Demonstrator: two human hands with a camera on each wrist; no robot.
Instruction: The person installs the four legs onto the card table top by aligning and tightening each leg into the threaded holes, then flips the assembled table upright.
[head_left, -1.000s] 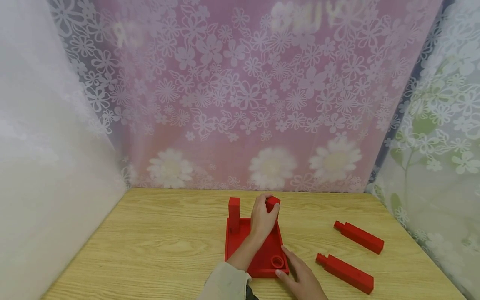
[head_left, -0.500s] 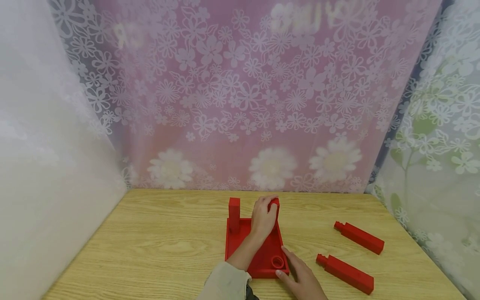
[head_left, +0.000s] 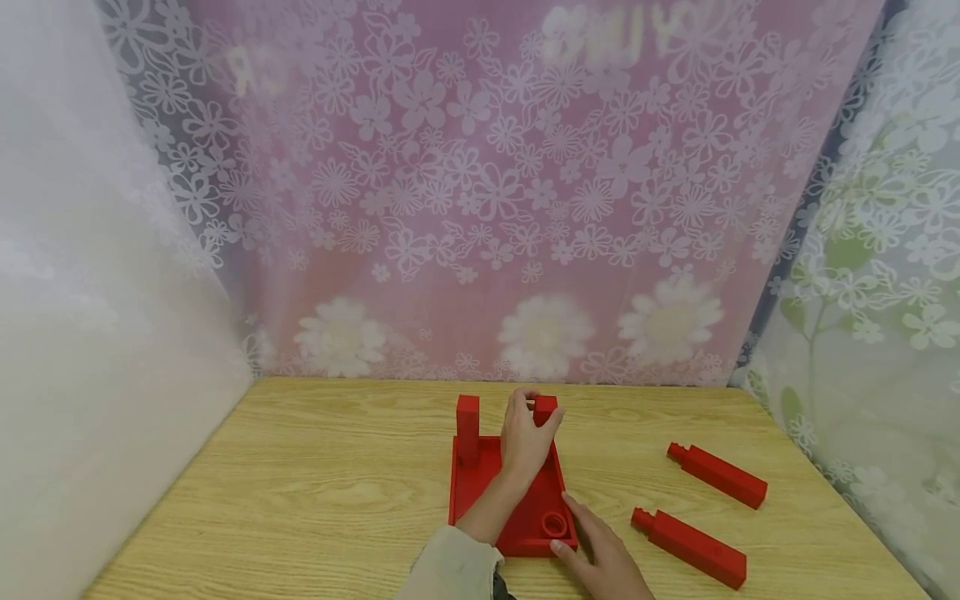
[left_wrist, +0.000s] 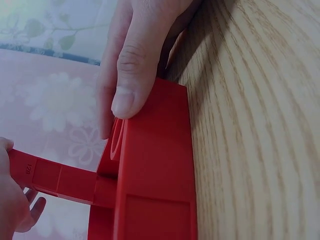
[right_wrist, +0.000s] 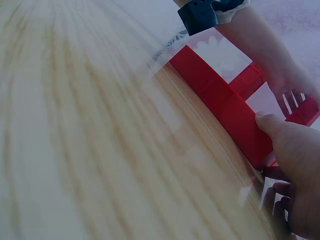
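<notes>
A shallow red tray (head_left: 468,496) lies on the wooden table, with a square red leg (head_left: 468,429) upright in its far left corner. My left hand (head_left: 525,437) reaches across the tray to a second red leg (left_wrist: 60,182) at the far right corner. The thumb and fingers are round that leg's top. Holding the near right corner of the tray is my right hand (head_left: 603,554), its thumb on the near wall and its fingers along the right side. A round red collar (head_left: 545,525) sits inside that corner, beside the right hand.
Two loose red legs with notched narrow ends lie to the right of the tray: a farther leg (head_left: 723,477) and a nearer leg (head_left: 693,548). A flowered curtain (head_left: 480,208) hangs behind the table (head_left: 337,475).
My left hand turned at the far right leg, its fingers folding over and then spreading round it again. The leg's top has rotated a little. The right hand and tray stay put.
</notes>
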